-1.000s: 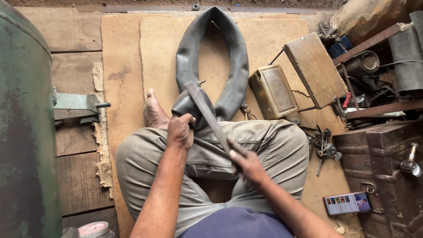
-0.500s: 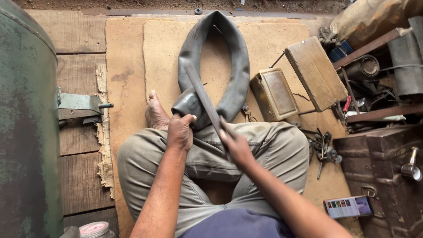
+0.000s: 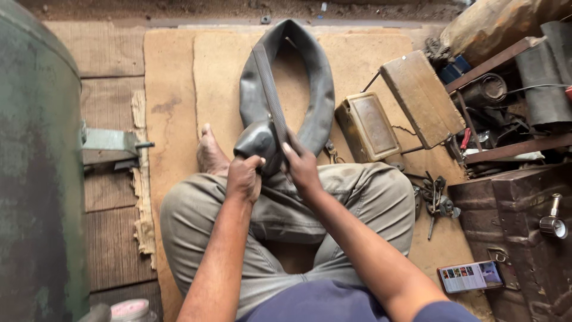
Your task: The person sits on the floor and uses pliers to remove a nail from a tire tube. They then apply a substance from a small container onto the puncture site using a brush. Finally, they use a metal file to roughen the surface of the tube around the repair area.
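Hands [image 3: 274, 173] grip black inner tube [image 3: 316, 89] and flat rasp [image 3: 269, 89] between them

You are working in soft, even daylight with no hard glare anywhere. Shadows stay faint: a thin one lies under the black inner tube [image 3: 310, 89] on the tan mat [image 3: 173, 89], and the clutter at three o'clock sinks into dimness. The green tank [image 3: 36, 179] at nine o'clock bows outward from wide-lens distortion and looks soft. Your right hand [image 3: 301, 167] shows slight motion blur; your left hand [image 3: 244, 177] stays sharp.
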